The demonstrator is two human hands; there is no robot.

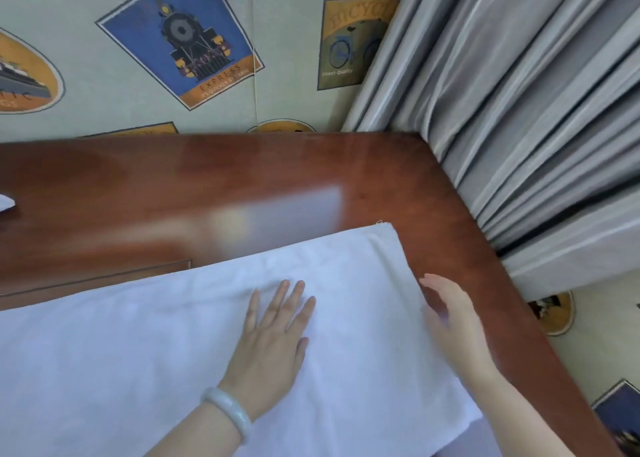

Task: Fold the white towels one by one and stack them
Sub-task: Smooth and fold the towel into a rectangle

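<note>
Across the bottom of the frame, one white towel (138, 352) lies spread on the desk (242, 179) as a long band. It runs from the left edge to a corner at centre right, and its near edge passes out of view at the bottom.

The left hand (273, 338), with a pale bracelet (230, 410) on the wrist, presses flat on the cloth at lower centre, its fingers (298, 293) straight and slightly spread. The right hand (453, 325) is at the towel's right edge, blurred, with its fingers (433, 283) straight and apart. Whether it touches the cloth cannot be told.

The task looks to be at an early stage. This towel is being smoothed or readied for a fold, and its thick lower right edge hints that it may already be doubled lengthwise. No stack of folded towels is in view, so the cross folds and all the stacking seem left to do.

Counted: one towel under the hands, two hands and one bracelet. One small white scrap (5, 203) at the far left edge of the desk may or may not be another towel.

Beyond the desk, a grey curtain (519, 110) hangs at upper right. Wallpaper printed with a train (180, 40) and a bicycle (353, 40) fills the upper left.
</note>
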